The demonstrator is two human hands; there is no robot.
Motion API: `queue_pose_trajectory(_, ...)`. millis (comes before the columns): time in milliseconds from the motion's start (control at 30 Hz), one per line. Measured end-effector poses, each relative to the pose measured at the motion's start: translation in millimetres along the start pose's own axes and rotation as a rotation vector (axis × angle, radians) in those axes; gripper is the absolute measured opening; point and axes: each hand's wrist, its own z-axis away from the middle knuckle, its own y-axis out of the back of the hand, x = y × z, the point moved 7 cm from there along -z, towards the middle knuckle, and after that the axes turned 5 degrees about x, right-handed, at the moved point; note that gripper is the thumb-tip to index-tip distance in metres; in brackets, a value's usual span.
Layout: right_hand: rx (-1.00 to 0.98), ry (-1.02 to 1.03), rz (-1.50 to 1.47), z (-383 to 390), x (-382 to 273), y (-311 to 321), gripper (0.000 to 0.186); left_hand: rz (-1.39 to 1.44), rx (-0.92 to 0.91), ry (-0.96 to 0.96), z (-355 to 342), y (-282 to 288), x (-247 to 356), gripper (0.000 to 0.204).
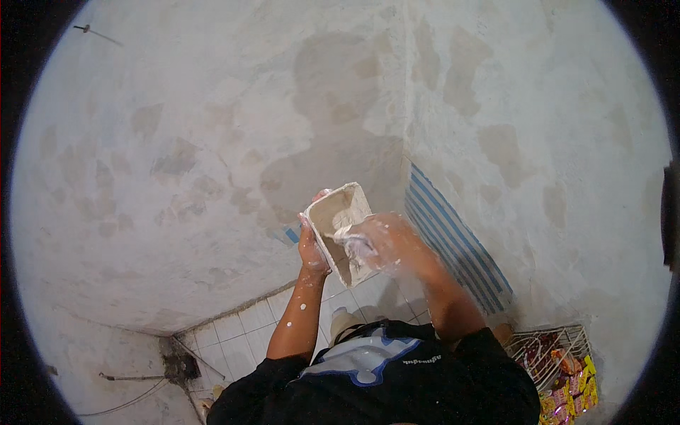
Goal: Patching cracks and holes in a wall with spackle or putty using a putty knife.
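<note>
the grip of the left hand (312, 248) is clasped round the left side of a pale, paste-smeared tub (329, 212), which is held up in the air in front of the torso, tilted so that its mouth faces the wearer. the right hand (388, 241) is bent in over the mouth of the tub, blurred and coated white; its fingers look curled, but i cannot tell whether they pinch a small tool or only the paste (346, 217) itself.

the step in hand looks like working the paste inside the tub. to do it well, i would keep the left grip firm and low on the side wall, since smeared fingers probably slip easily, and let that hand push back against each stroke so the tub does not twist. strokes drawn along the inner wall toward the floor of the tub should gather the paste better than short dabs at the rim. too steep a tilt could let loose paste slide out onto the tiled floor (237, 347) below, so a shallow lean seems safer. the patchy wall (212, 142) is well clear of the right elbow, leaving room for a full, unhurried sweep of the wrist
</note>
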Motion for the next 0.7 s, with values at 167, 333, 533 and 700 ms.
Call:
queue_pose_trajectory(167, 0.282, -0.089, 0.042, -1.5, 29.4, 9.6, 0.035, 0.018, 0.014, -0.012, -0.8, -0.9, 2.0, 0.064)
queue_pose_trajectory(333, 0.340, 0.009, 0.133, -12.0, 30.2, 2.4, 0.036, 0.003, -0.019, -0.026, -1.3, -7.3, 4.1, 0.062)
queue_pose_trajectory(533, 0.163, 0.135, 0.124, -3.9, -14.4, -0.7, 0.030, -0.002, -0.061, -0.021, -1.7, -6.0, 5.7, 0.062)
queue_pose_trajectory(700, -0.067, 0.075, 0.123, -1.2, -16.8, -1.5, 0.032, 0.020, 0.045, 0.011, -1.9, 2.2, -1.1, 0.066)
